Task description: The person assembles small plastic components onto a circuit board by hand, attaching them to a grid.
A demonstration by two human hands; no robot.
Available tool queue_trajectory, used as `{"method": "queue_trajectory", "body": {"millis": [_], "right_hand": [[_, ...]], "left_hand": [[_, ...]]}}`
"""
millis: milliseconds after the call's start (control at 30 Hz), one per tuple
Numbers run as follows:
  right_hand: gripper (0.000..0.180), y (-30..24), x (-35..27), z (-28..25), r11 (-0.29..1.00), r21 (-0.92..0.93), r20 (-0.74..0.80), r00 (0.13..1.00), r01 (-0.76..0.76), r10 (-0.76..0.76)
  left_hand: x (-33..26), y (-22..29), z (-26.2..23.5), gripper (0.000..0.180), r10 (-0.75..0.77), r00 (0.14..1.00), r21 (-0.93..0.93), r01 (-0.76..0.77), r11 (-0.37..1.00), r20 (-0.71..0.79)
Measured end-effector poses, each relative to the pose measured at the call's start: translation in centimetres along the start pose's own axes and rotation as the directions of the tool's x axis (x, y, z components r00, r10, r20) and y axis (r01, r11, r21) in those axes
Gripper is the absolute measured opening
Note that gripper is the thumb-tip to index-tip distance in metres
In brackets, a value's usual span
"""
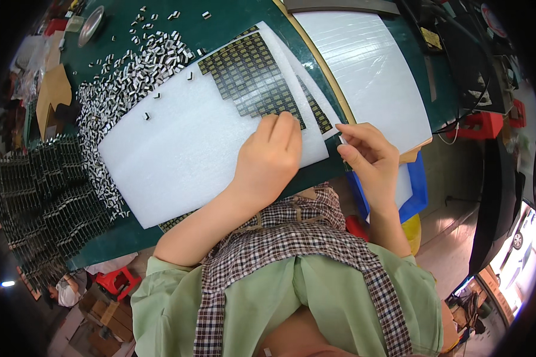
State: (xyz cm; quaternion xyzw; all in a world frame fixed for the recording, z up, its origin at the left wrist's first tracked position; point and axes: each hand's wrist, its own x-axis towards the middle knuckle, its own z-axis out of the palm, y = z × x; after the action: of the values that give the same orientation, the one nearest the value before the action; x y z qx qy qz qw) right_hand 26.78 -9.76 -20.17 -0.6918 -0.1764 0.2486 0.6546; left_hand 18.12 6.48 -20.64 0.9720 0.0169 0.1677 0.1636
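My left hand is over a white foam sheet, its fingers closed and pressed together at the lower edge of a sheet of small black-and-gold stickers. What those fingertips pinch, if anything, is hidden. The sticker sheet has a stepped lower-left edge. To the right, just off the foam, my right hand pinches a small light-and-dark block between thumb and forefinger. A few similar blocks lie loose on the foam.
A big heap of small black-and-white blocks spreads on the green table at left, beside rows of stacked dark strips. A metal dish stands behind. On the right are a wooden strip, white wrapped sheets and a blue bin.
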Motion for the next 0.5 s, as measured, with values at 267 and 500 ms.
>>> {"method": "queue_trajectory", "body": {"millis": [267, 500], "right_hand": [[0.023, 0.3, 0.4, 0.1, 1.000, 0.019, 0.034, 0.999, -0.012, 0.012], [0.024, 1.2, 1.2, 1.5, 0.984, -0.050, 0.063, 0.984, 0.171, -0.168]], "left_hand": [[0.2, 0.1, 0.5, 0.032, 0.163, 0.986, 0.317, -0.162, 0.935, 0.023], [1.1, -2.0, -1.5, 0.020, -0.209, 0.974, -0.373, 0.229, 0.899, 0.092]]}}
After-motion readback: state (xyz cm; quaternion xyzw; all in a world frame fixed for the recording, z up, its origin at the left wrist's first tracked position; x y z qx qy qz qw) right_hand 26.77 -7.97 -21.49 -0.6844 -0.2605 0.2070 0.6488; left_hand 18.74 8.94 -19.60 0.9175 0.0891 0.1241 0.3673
